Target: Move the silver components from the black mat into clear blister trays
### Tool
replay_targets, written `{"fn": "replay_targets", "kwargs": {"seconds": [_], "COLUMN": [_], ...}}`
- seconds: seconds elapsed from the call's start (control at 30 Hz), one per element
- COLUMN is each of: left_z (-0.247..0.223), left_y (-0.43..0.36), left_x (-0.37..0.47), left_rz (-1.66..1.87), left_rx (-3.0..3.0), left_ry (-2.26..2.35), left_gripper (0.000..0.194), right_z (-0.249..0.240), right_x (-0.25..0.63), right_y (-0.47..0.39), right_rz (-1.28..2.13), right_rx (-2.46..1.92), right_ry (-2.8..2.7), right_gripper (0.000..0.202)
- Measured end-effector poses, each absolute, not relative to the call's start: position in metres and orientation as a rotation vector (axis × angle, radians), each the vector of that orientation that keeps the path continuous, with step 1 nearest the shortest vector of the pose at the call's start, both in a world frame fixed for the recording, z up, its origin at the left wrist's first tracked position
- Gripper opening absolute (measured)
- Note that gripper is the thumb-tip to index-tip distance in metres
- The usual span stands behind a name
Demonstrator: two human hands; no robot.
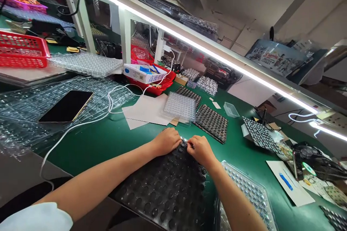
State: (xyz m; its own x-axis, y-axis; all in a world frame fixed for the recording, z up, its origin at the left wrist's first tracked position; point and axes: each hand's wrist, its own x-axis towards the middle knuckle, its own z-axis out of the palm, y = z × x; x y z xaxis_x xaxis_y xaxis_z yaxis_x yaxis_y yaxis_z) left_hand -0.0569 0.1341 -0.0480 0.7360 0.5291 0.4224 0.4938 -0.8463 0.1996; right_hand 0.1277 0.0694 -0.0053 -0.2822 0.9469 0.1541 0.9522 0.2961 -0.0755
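A black tray (pixel 162 187) with rows of round pockets lies in front of me, reaching over the near table edge. At its far corner sit a few small round shiny pieces (pixel 184 140). My left hand (pixel 168 140) rests on that corner from the left, fingers curled and closed against the pieces. From the right, my right hand (pixel 201 148) pinches with thumb and forefinger beside the same pieces. What either hand's fingertips hold is too small to make out. Under my right forearm stands a clear plastic tray (pixel 260 202) filled with round silvery parts.
Beyond my hands are white paper sheets (pixel 146 112), a clear blister tray (pixel 180 106) and stacked dark trays (pixel 213 122). A phone (pixel 67 105) lies on plastic trays at left; a white cable (pixel 78 124) runs nearby. A lit tube lamp (pixel 217 52) crosses overhead.
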Motion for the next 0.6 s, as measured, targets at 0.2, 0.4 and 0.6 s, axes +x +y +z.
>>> {"fn": "replay_targets", "kwargs": {"seconds": [0.2, 0.4, 0.6], "left_z": [-0.040, -0.007, 0.006], "left_y": [0.132, 0.113, 0.084], "left_x": [-0.061, -0.047, 0.023], "left_rz": [0.828, 0.864, 0.691], "left_rx": [2.845, 2.636, 2.594], "left_ry": [0.785, 0.758, 0.615], "left_gripper": [0.032, 0.030, 0.021], "right_z": [0.016, 0.022, -0.003], "right_x": [0.173, 0.266, 0.285], "right_y": [0.010, -0.057, -0.075], "right_rz": [-0.048, -0.043, -0.179], "right_rx": [-1.814, -2.076, -2.106], "right_ry": [-2.224, -1.953, -2.113], "right_gripper": [0.015, 0.015, 0.017]}}
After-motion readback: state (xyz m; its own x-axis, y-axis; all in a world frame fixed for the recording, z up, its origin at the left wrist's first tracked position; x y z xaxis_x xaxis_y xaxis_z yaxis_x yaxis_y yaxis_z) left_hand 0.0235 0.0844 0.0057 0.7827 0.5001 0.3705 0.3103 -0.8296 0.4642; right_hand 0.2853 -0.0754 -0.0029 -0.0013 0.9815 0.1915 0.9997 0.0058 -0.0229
